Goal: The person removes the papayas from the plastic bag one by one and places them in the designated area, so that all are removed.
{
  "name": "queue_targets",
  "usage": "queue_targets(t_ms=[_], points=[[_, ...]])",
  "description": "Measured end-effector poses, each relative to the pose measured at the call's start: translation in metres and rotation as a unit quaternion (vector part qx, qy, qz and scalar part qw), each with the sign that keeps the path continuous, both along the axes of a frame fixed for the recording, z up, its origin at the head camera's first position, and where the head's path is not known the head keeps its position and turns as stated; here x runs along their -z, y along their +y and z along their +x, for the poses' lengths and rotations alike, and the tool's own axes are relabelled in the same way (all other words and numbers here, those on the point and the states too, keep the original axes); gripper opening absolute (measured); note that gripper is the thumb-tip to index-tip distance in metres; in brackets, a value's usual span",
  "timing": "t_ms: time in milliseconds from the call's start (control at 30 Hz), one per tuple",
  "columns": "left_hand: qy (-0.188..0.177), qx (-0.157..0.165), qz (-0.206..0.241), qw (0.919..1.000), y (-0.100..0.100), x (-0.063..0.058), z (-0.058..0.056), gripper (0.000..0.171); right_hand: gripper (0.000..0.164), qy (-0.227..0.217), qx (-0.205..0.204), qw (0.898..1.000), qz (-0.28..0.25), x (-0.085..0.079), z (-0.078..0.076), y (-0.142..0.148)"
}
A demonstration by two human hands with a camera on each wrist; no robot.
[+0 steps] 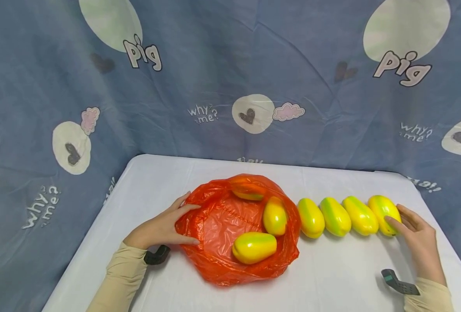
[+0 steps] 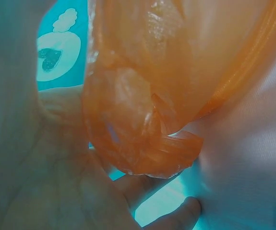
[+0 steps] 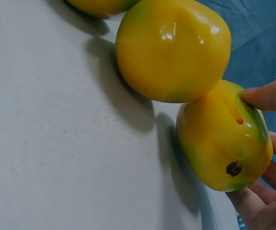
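The left hand lay at lower left with thumb and fingers spread, while the right hand gripped with bent fingers at lower right.

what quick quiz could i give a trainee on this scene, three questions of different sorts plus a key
1. How many yellow-green fruits show inside the red bag in the head view?
2. True or false: the left hand touches the bag.
3. Which fruit in the row beside the bag does the right hand hold?
A) leftmost fruit
B) rightmost fruit
C) second from left

Key: 1. three; 2. true; 3. B
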State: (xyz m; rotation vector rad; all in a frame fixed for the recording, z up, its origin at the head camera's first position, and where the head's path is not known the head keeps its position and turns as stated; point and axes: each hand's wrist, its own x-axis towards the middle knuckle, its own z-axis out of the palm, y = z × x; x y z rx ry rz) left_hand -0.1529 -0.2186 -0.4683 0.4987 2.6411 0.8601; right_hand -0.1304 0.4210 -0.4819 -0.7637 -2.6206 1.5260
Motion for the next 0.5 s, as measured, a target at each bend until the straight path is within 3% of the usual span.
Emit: queue_targets(t_ms=[233,500], points=[[-0.007,-0.002,0.002,1.0000,-0.0007,-0.0015,0.0004,0.091,0.084,-0.030,-0.003,0.999,0.016,0.0027,0.0002,0.0015],[0.004,0.005,-0.007,1.0000,-0.0008,-0.0014,0.0009,0.096,0.085,-0.031,-0.006,0.999,0.014,0.0041,-0.0004,-0.0002]])
